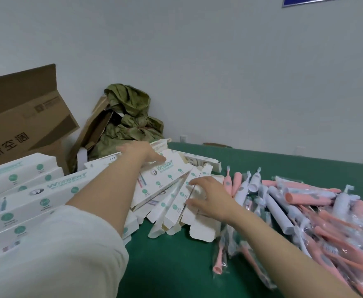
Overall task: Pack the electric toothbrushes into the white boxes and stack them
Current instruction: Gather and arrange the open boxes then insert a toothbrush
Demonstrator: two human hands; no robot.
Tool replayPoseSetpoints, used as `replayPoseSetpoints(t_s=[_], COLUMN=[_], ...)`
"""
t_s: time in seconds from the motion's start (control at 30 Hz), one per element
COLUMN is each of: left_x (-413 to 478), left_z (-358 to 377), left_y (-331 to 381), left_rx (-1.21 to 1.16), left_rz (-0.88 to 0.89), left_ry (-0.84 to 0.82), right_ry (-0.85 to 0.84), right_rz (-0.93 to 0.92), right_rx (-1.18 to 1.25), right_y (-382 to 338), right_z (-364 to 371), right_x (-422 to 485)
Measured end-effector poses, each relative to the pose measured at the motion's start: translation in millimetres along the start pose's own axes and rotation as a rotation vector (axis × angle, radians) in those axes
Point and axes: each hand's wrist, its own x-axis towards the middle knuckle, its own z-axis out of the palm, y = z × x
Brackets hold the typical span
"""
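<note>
Both hands are out over a loose pile of flat white cardboard boxes with green dots point(172, 186) in the middle of the green tabletop point(176, 261). The left hand point(140, 152) lies flat on the top of the pile, fingers point(159, 158) stretched out and pressing down, not wrapped around anything. I think it is there to keep the pile from sliding. The right hand point(210, 195) has its fingers point(194, 181) spread wide over the nearer boxes, touching them; I cannot tell if it has hold of one yet. It looks like it is picking the next box to fill.

The boxes are long and thin, still unfolded, with end flaps sticking out. They fan out like cards.

The pink and white electric toothbrushes in clear plastic bags point(305, 211) lie in a big heap just to the right, close to the right hand, easy to reach.

On the left edge sits a tidy stack of filled-looking white boxes point(25, 190), side by side, probably the finished ones.
</note>
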Motion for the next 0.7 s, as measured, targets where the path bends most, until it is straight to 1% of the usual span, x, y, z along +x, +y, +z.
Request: replayPoseSetpoints(t_s=[0.07,0.17,0.23,0.3,0.4,0.47,0.5,0.63,0.7], left_x=[7,12,16,21,27,31,34,39,43], left_z=[7,11,10,8,3,0,-1,-1,3], left_y=[-5,-7,-7,-6,-5,-8,-10,-14,-14], left_rx=[-0.085,-0.012,0.017,0.03,0.047,0.04,0.036,0.043,0.052], left_rz=[0.042,0.071,0.089,0.108,0.127,0.141,0.133,0.009,0.013], left_ry=[-0.063,-0.053,-0.083,-0.133,-0.23,-0.279,-0.285,-0.319,-0.326], right_ry=[-0.096,-0.241,-0.234,-0.199,-0.239,-0.272,-0.28,-0.308,-0.243], right_rz=[-0.04,-0.066,-0.072,-0.104,-0.17,-0.169,-0.166,-0.151,-0.156], right_rx=[-0.03,-0.048,-0.003,-0.02,-0.192,-0.258,-0.258,-0.266,-0.274], right_y=[4,12,16,16,15,16,19,25,18], right_z=[-1,-1,-1,1,12,17,17,12,11], right_x=[8,12,16,20,29,31,31,29,31])
